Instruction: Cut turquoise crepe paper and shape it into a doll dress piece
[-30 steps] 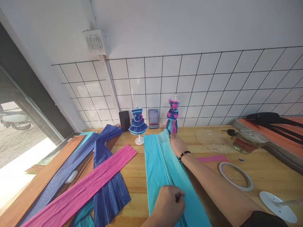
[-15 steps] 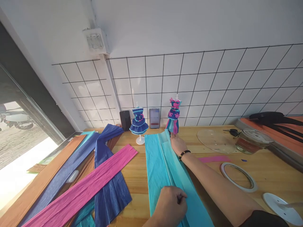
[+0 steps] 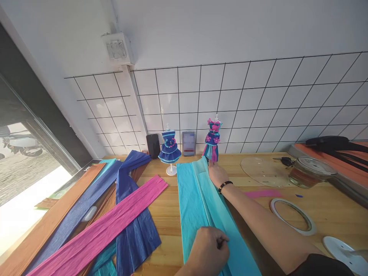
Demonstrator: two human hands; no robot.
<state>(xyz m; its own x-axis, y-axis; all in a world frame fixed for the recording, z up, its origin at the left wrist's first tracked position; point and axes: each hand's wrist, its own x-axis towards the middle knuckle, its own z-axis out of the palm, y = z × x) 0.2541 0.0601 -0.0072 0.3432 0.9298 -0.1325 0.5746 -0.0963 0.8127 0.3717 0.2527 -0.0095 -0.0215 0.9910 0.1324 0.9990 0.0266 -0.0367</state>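
Note:
A long strip of turquoise crepe paper [image 3: 188, 203] lies lengthwise in front of me, with a lighter folded layer along its right side. Curled over the near part of the fold is my left hand [image 3: 209, 249], its thumb and forefinger closed on the paper. My right hand [image 3: 217, 175] reaches to the strip's far end and grips its right edge, fingertips partly hidden. Just beyond those fingers stands a small dress form [image 3: 213, 138] in a pink, blue and turquoise paper dress. Another dress form [image 3: 169, 147], dressed in tiered blue, stands left of the strip's far end.
Pink [image 3: 115, 218], blue [image 3: 135, 230] and brown [image 3: 66, 205] crepe strips overlap at left. Two phones lean on the tiled wall, one black [image 3: 153, 146]. At right lie a tape roll [image 3: 309, 226], a clear plastic disc [image 3: 253, 174], a lidded jar [image 3: 310, 174] and a white stand base [image 3: 337, 251].
The view has shifted very slightly. Both hands keep their places on the turquoise paper, and nothing else has visibly moved.

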